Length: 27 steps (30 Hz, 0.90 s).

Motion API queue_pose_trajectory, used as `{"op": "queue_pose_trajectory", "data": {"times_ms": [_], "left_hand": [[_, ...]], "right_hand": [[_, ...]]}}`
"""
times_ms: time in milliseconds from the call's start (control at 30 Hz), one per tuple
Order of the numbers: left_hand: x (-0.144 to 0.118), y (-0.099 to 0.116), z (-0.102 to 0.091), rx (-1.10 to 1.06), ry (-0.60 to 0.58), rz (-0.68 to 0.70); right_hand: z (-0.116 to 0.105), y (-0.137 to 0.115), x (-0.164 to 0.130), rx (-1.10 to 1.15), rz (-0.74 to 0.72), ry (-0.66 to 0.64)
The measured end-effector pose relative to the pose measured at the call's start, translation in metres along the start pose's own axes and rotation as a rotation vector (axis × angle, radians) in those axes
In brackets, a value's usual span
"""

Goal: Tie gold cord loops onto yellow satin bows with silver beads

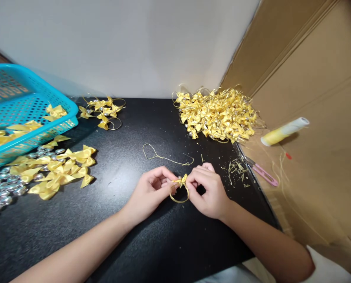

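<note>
- Head view: the small yellow bow [181, 180] sits at lower centre of the frame, pinched between the left hand [149, 191] and the right hand [208, 191], just above the black tabletop [128, 220].
- Each grip is narrow, fingertips closed on the bow from either side.
- The bow is satin yellow, with a gold thread loop [179, 195] hanging below it between the hands.
- A loose gold thread [163, 156] lies just above the hands.
- A big heap of finished bows [218, 114] sits at upper right, plain bows [60, 169] at left, below a blue basket [22, 114].
</note>
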State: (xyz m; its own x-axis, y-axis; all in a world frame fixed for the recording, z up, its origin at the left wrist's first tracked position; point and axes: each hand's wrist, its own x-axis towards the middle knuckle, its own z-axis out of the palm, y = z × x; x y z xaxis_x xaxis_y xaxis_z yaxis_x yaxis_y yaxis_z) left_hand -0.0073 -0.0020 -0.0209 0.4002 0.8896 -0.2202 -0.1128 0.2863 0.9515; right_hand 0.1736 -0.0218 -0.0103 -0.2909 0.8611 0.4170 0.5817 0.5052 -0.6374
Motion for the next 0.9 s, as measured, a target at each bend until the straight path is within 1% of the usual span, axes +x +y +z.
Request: {"op": "queue_pose_trajectory", "data": {"times_ms": [167, 333, 500, 600, 667, 700, 767, 800, 833, 900], "left_hand": [[0.000, 0.002, 0.001, 0.030, 0.004, 0.010], [-0.001, 0.000, 0.001, 0.081, 0.002, 0.016], [-0.003, -0.002, 0.001, 0.120, 0.018, 0.050], [-0.004, -0.002, 0.003, 0.164, 0.025, 0.093], [-0.005, -0.002, 0.005, 0.232, 0.055, 0.169], [-0.006, -0.001, 0.005, 0.285, 0.092, 0.241], [-0.007, 0.001, 0.007, 0.448, 0.184, 0.438], [-0.008, 0.002, 0.007, 0.552, 0.210, 0.533], [-0.010, 0.003, 0.007, 0.650, 0.207, 0.598], [-0.012, 0.005, 0.008, 0.770, 0.158, 0.645]], "right_hand": [[0.000, 0.004, -0.001, -0.048, 0.019, -0.083], [0.000, 0.003, -0.001, 0.005, -0.020, -0.094], [0.002, 0.002, -0.001, 0.104, -0.031, -0.009], [0.004, 0.003, -0.001, 0.125, -0.033, 0.035], [0.005, 0.003, -0.002, 0.113, -0.024, 0.044], [0.006, 0.003, -0.002, 0.104, -0.015, 0.049], [0.006, 0.003, -0.003, 0.089, -0.002, 0.067], [0.006, 0.002, -0.003, 0.080, 0.000, 0.072], [0.006, 0.002, -0.003, 0.069, -0.002, 0.074], [0.006, 0.001, -0.002, 0.045, -0.017, 0.067]]}}
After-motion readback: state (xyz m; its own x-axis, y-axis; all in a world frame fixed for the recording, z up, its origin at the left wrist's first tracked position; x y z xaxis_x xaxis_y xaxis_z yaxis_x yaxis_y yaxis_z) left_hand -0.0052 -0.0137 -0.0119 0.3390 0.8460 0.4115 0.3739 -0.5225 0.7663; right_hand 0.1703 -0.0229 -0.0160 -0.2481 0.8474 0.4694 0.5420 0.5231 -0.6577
